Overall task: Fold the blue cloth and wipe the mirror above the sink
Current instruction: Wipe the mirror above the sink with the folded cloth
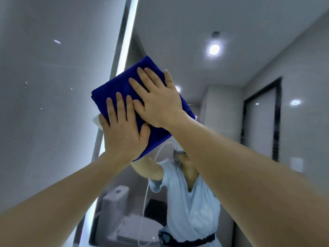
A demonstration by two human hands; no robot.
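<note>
Because both palms only press flat, fingers straight and gripping nothing, the cloth (114, 86) could slip from under the left hand (122, 130) and right hand (157, 104) if pressure eases. It lies folded against the mirror (231, 24), by its lit edge (128, 32). A grey wall (44, 86) adjoins; a toilet (115, 195) and door (261, 120) show reflected.

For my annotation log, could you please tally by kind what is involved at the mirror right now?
Hands: 2, left hand and right hand
Blue cloth: 1
Mirror: 1
Total: 4
</note>
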